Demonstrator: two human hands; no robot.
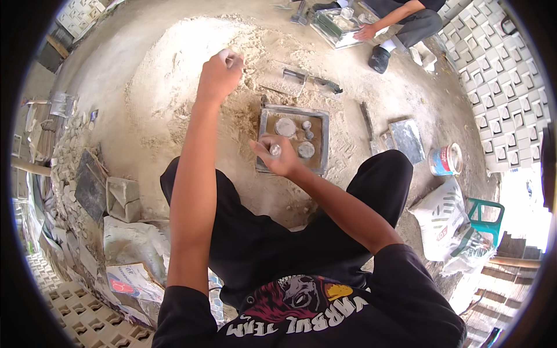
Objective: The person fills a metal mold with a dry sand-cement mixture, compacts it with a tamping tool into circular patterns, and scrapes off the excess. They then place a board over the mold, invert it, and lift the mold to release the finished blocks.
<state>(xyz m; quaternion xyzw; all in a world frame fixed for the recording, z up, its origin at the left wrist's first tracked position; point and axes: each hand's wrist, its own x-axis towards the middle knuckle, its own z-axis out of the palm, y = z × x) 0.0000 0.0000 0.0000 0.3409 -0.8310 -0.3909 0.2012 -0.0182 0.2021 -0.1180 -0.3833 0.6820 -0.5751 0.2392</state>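
Left hand is out over the sand pile on the floor, fingers bunched tight around something pale, a pinch or small lump of the sandy mix as far as I can tell. Right hand hovers at the near left corner of the square metal mould, its grip closed on a small round grey plug, pinched between thumb and fingers. Inside the mould, three or four more round plugs sit on a brown bed, clustered toward the middle and the right side. Judging by this, it's the setting stage: pieces being placed into the mould one at a time. Next move would call for lowering that plug flat onto a bare spot without nudging its neighbours. Across the pile, another person's hand works at a second mould.
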